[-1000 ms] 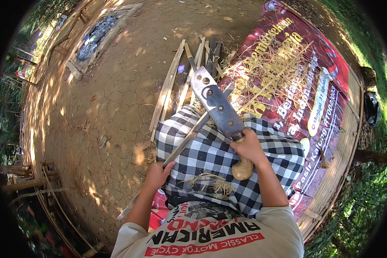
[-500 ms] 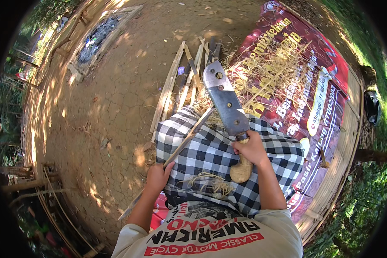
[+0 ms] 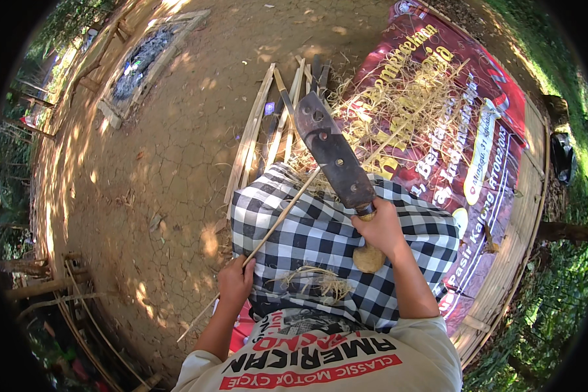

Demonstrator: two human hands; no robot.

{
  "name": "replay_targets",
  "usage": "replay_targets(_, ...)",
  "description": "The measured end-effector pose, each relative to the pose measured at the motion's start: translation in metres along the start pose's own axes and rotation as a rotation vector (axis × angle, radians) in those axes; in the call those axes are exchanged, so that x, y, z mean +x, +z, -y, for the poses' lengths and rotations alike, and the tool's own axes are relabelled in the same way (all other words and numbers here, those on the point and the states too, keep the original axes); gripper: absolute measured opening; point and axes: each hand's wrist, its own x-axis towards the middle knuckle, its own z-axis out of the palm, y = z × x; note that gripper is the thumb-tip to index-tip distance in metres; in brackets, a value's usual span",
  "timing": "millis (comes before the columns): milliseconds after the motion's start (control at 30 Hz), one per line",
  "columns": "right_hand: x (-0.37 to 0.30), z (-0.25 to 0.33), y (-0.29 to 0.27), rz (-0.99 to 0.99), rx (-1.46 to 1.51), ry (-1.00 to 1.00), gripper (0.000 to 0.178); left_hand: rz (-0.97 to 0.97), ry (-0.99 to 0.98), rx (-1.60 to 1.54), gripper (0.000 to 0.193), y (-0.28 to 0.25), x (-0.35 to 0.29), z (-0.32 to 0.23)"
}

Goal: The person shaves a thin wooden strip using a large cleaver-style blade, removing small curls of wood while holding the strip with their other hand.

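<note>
My right hand (image 3: 379,225) is wrapped round the wooden handle of a broad cleaver (image 3: 336,153), whose dark blade has several holes and points up and away to the left. A thin bamboo strip (image 3: 281,219) runs slantwise through my closed left hand (image 3: 235,277), its far end close to the blade's left edge. Whether the two touch, I cannot tell. A black-and-white checked cloth (image 3: 294,242) covers my lap beneath both hands. On that cloth lies a small clump of pale shavings (image 3: 320,284).
Several split bamboo strips (image 3: 251,134) lie on the cracked earth ground (image 3: 150,150) ahead. A heap of shavings (image 3: 398,117) covers part of a red printed banner (image 3: 503,130) at the right, by a bamboo edge (image 3: 526,228). A framed ash pit (image 3: 140,65) is at far left.
The bamboo strip has turned in my left hand, showing a narrower side. My left hand has moved slightly left and down. The cleaver's blade has tilted and looks darker.
</note>
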Motion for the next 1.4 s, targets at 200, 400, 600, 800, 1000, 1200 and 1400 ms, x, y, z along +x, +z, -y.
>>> replay_targets(200, -0.003, -0.002, -0.012, 0.041, 0.017, 0.076, 0.024, 0.005, -0.013, 0.034, 0.026, -0.003, 0.001, 0.006)
replay_targets(400, -0.002, -0.014, -0.004, -0.044, -0.028, -0.015, 0.023, -0.038, 0.009, 0.069, 0.029, -0.004, 0.010, -0.004)
replay_targets(600, -0.010, -0.012, 0.000, 0.007, 0.006, 0.083, 0.023, -0.020, -0.012, 0.146, 0.030, 0.010, 0.009, 0.005)
replay_targets(800, 0.003, -0.012, -0.017, 0.088, 0.119, 0.207, 0.024, 0.026, 0.024, 0.154, 0.030, 0.004, 0.016, 0.002)
replay_targets(1000, 0.003, -0.009, -0.004, 0.023, -0.001, 0.049, 0.023, 0.036, 0.050, 0.174, 0.031, 0.006, 0.020, 0.005)
replay_targets(1200, 0.006, -0.005, -0.012, 0.001, 0.107, 0.059, 0.021, 0.060, 0.041, 0.205, 0.031, 0.006, 0.020, 0.005)
replay_targets(1400, 0.001, -0.015, 0.004, -0.029, -0.029, 0.055, 0.022, 0.048, 0.063, 0.206, 0.031, 0.008, 0.020, 0.011)
